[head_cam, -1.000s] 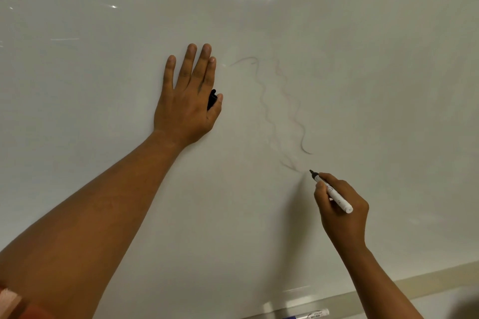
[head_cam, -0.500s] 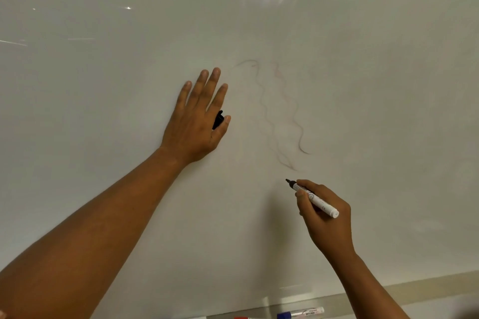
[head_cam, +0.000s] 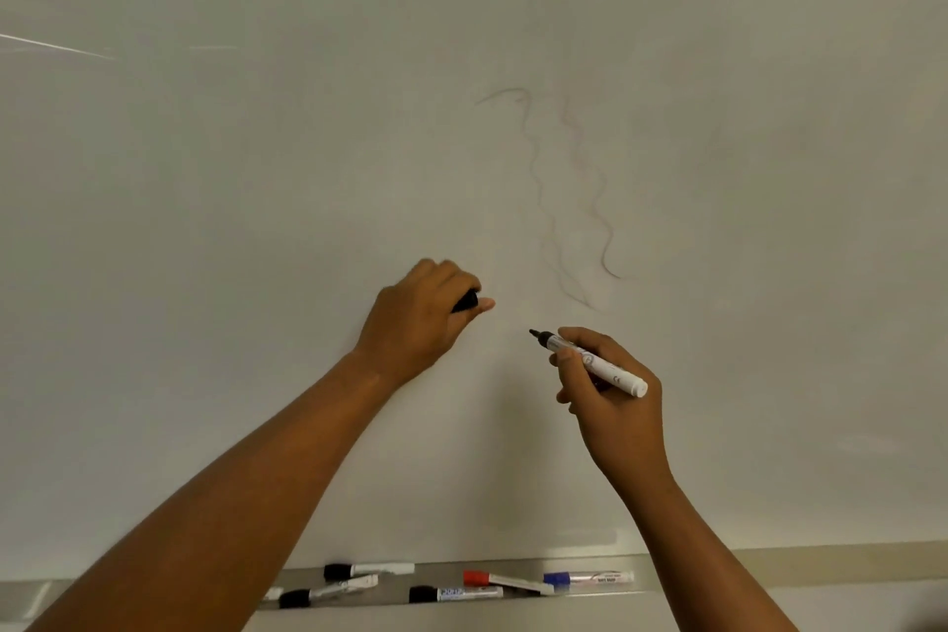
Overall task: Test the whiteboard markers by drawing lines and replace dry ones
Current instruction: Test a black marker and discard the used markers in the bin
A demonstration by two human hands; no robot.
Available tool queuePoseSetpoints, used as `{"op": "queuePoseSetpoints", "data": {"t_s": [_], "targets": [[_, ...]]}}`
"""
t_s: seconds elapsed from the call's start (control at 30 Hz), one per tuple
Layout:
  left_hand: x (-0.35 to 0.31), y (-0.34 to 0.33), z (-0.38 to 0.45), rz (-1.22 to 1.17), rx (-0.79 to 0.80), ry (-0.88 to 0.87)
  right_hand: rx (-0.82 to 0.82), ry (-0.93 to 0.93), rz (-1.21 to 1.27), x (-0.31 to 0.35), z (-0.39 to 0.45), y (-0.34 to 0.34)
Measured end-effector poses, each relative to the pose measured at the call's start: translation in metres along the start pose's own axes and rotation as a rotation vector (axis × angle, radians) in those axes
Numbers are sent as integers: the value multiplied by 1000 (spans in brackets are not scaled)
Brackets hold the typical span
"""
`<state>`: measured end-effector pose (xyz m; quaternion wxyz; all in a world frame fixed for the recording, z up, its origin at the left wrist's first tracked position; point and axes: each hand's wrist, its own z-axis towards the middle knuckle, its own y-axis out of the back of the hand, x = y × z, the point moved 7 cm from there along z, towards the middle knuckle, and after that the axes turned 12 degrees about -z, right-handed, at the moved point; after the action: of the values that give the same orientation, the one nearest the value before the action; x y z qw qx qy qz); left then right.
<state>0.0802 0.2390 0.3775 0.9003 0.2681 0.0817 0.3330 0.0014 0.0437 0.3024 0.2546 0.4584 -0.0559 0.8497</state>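
A whiteboard fills the view. Two faint wavy lines run down its middle. My right hand grips an uncapped white marker, whose black tip points up-left, clear of the board, below the lines. My left hand is curled around the black cap, a short way left of the marker tip. Only the cap's end shows past my fingers.
A metal tray runs along the board's bottom edge. On it lie several capped markers: black-capped ones, a red one and a blue one.
My left hand left the board, dropped down and right, and curled around the cap. My right hand drew the marker down and left off the lines. The view tilted down, revealing the tray.
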Motion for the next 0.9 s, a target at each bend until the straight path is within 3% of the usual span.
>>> {"op": "queuePoseSetpoints", "data": {"t_s": [0.2, 0.5, 0.9], "targets": [[-3, -28, -46, -168, 196, 285, 96, -53, 66, 1, -12, -2], [-30, -52, -101, -416, 298, 613, 246, -95, 68, -15, -33, -9], [-48, -69, -137, -351, 483, 552, 490, -266, 153, -56, -48, -26]]}}
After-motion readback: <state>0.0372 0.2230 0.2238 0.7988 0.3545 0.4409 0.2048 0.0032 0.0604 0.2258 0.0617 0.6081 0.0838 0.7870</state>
